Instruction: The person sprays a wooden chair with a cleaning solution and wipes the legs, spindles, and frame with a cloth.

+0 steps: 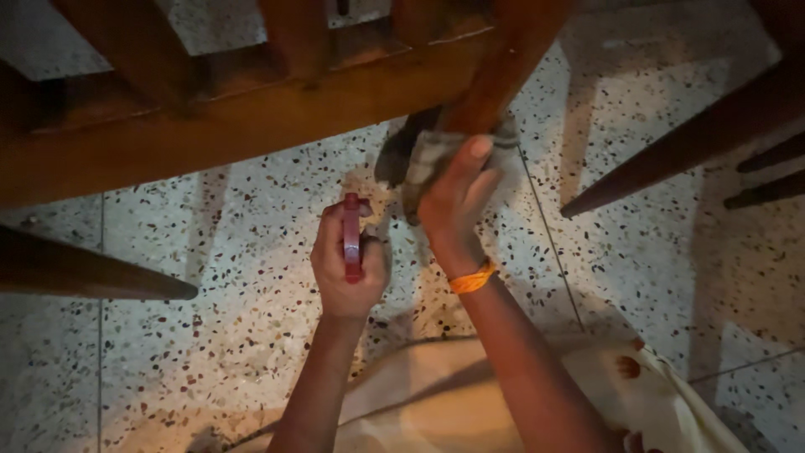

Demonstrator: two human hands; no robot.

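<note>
My right hand (453,201) presses a grey-white cloth (423,164) against the lower end of a brown wooden furniture leg (495,71), fingers spread over the cloth. An orange band circles that wrist. My left hand (348,264) is closed around a slim red object (351,235), held upright just left of the cloth; what the red thing is cannot be told. Both hands hover low over a speckled terrazzo floor (235,277).
A thick wooden rail (210,126) of the furniture runs across the top. Dark wooden legs jut in from the left (84,273) and from the right (688,143). Pale cream fabric with reddish marks (637,394) lies over my lap at the bottom.
</note>
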